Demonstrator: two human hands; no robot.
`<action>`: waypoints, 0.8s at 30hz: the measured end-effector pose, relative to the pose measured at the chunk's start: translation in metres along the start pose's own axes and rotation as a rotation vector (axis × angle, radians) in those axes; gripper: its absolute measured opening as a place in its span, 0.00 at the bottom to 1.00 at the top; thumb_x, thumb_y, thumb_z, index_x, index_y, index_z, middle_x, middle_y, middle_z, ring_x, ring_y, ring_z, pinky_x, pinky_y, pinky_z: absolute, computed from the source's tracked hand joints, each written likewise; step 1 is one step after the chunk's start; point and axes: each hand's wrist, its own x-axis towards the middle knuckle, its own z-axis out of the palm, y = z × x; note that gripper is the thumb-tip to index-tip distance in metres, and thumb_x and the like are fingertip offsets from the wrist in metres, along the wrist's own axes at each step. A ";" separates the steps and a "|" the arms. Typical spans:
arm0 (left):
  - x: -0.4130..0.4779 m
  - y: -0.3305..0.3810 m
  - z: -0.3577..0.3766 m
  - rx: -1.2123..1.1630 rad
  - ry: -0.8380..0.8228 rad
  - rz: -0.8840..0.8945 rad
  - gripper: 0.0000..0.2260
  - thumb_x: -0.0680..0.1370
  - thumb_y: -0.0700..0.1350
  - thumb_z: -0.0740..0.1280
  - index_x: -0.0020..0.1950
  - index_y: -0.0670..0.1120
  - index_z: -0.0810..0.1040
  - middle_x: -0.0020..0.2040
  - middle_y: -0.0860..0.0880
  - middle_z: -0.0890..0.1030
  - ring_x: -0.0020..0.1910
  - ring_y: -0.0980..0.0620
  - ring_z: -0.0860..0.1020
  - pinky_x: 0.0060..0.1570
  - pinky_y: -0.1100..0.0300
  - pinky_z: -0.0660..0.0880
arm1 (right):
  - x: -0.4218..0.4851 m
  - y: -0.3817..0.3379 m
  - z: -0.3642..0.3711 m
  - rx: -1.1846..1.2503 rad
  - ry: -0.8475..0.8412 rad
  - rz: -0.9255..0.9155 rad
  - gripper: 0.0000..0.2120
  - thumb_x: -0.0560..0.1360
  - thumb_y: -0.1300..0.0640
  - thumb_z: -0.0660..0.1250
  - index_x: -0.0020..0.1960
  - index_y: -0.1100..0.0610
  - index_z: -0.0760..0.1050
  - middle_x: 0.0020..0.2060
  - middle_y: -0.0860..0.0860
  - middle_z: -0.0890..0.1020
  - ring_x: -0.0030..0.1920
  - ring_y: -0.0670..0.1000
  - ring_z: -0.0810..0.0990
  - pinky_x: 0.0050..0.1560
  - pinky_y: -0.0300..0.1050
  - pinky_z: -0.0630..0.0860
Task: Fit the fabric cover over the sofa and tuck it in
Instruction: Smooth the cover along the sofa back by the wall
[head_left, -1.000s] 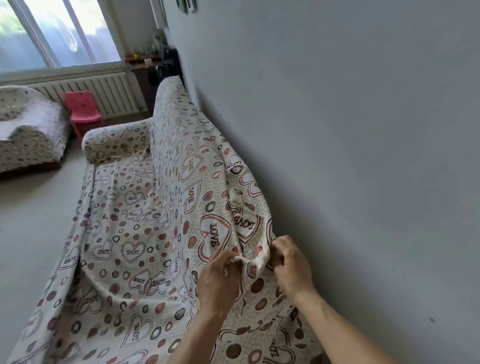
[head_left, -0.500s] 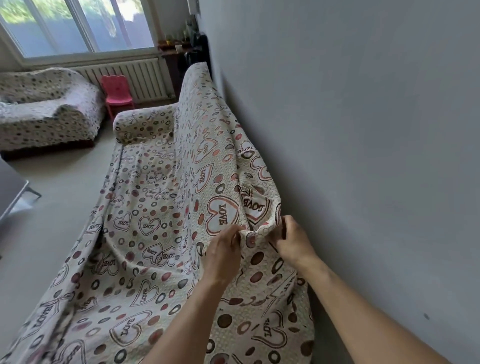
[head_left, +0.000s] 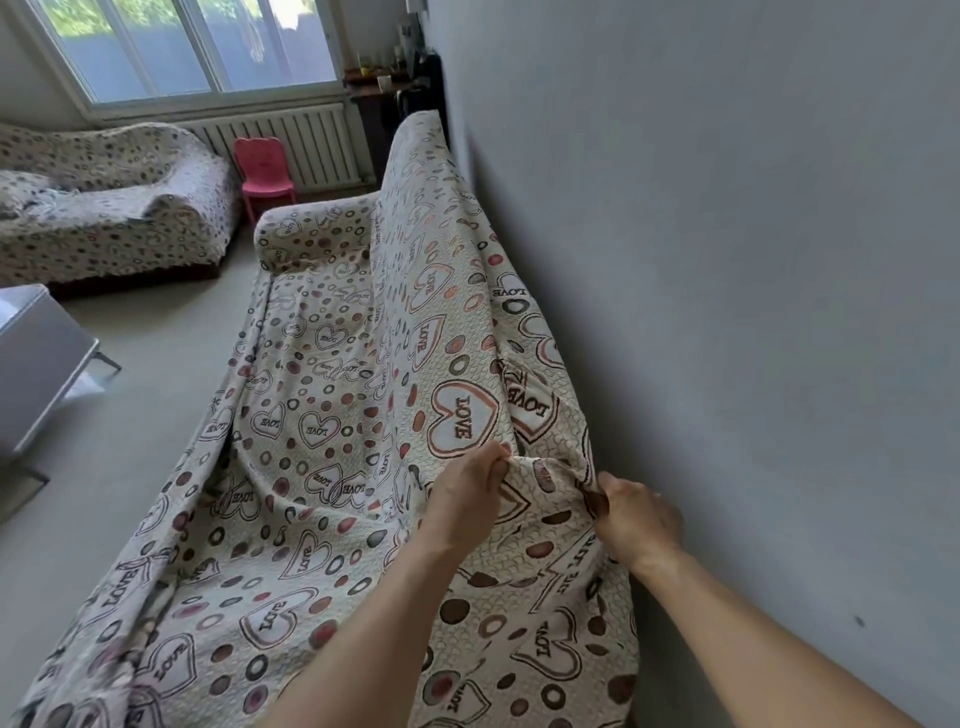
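Gathering the cover (head_left: 332, 519) at the backrest top, we pinch a fold between both hands: left hand (head_left: 467, 499) and right hand (head_left: 636, 519) each closed on cloth, likely to pull slack toward the wall (head_left: 727, 312) before tucking. It drapes loose over the sofa (head_left: 306, 239), its seat crease untucked. Beyond stand a second covered sofa (head_left: 104, 208), a pink chair (head_left: 262, 169), a radiator (head_left: 291, 137) and the window (head_left: 197, 47).

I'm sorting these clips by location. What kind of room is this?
Most likely a home living room: a long sofa against the wall, a second covered sofa near the window, a radiator below it, and a small pink child's chair.
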 end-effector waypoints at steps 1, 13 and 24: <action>-0.003 -0.001 0.001 0.006 0.000 0.013 0.07 0.82 0.42 0.59 0.46 0.44 0.75 0.37 0.49 0.80 0.35 0.49 0.77 0.35 0.55 0.71 | -0.001 0.001 0.003 0.010 -0.006 0.002 0.09 0.78 0.53 0.58 0.54 0.45 0.74 0.52 0.46 0.83 0.51 0.53 0.81 0.42 0.42 0.70; -0.043 -0.014 0.016 0.009 -0.032 -0.008 0.15 0.70 0.55 0.73 0.51 0.51 0.74 0.48 0.60 0.73 0.45 0.60 0.73 0.47 0.70 0.68 | -0.004 0.001 -0.005 0.155 -0.057 -0.004 0.09 0.81 0.49 0.56 0.51 0.46 0.74 0.53 0.47 0.82 0.46 0.49 0.78 0.33 0.39 0.64; -0.017 -0.014 0.002 0.140 0.069 0.159 0.04 0.79 0.44 0.66 0.48 0.46 0.78 0.40 0.54 0.78 0.35 0.57 0.72 0.31 0.72 0.59 | -0.012 -0.017 -0.007 0.045 0.400 -0.551 0.10 0.74 0.51 0.68 0.55 0.49 0.77 0.53 0.44 0.76 0.57 0.50 0.72 0.53 0.46 0.69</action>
